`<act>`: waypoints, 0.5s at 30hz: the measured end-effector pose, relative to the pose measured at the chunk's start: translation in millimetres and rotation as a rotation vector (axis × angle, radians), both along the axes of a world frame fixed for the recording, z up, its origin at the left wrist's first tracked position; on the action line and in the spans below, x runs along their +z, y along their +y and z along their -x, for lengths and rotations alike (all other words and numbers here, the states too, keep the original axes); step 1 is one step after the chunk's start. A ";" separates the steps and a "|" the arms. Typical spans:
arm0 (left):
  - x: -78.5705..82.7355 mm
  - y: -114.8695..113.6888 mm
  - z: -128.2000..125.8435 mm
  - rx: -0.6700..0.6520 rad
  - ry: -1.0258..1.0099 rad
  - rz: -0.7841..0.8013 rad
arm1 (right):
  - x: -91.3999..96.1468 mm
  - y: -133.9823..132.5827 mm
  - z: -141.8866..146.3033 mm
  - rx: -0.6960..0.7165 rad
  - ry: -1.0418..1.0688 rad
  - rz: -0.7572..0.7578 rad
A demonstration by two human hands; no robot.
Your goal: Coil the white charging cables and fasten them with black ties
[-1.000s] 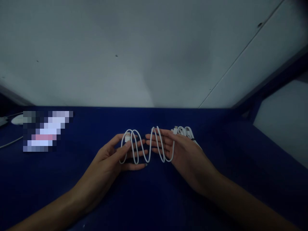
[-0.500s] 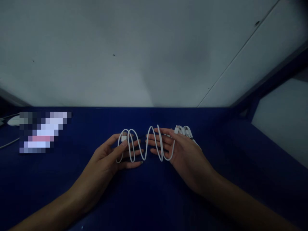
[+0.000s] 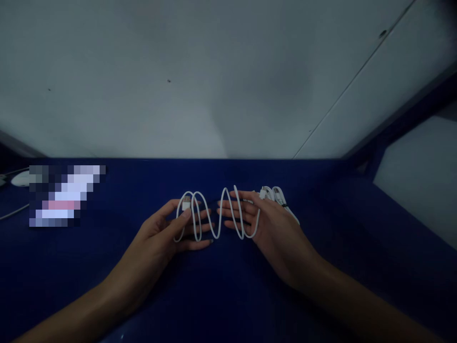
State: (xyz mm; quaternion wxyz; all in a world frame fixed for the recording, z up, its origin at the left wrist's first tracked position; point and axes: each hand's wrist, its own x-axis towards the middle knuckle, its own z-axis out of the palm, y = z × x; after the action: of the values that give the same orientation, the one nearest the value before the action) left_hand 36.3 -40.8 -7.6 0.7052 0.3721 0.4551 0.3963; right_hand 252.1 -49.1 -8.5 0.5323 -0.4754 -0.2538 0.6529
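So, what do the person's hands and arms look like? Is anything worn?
Both are bare. The left hand and right hand have no gloves, and no ring, watch or bracelet shows. No sleeve covers the left forearm or right forearm in view. The light is dim, so small details could be missed.

Cable loops (image 3: 215,236), spare bundle (image 3: 276,194) obstruct; near tabletop (image 3: 228,295) open.

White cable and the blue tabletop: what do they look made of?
White cable: probably a smooth plastic or rubber jacket. It bends in soft loops between the left hand and right hand, with a stiffer moulded plug under the left thumb. Blue tabletop: matte, even dark blue, no glare. The dim picture leaves open whether it is cloth, mat or painted board.
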 end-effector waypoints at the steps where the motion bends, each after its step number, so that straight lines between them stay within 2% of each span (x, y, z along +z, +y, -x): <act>1: -0.1 -0.3 0.3 0.001 -0.003 0.000 | 0.0 -0.4 0.2 0.003 -0.002 -0.004; 15: 3.3 -0.8 -4.1 0.047 -0.009 0.020 | 2.6 -1.7 1.0 0.025 0.025 -0.018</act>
State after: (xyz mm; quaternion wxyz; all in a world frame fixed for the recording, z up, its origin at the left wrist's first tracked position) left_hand 40.4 -41.6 -4.3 0.7015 0.3526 0.4645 0.4097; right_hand 251.1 -50.8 -5.9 0.5314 -0.4591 -0.2589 0.6632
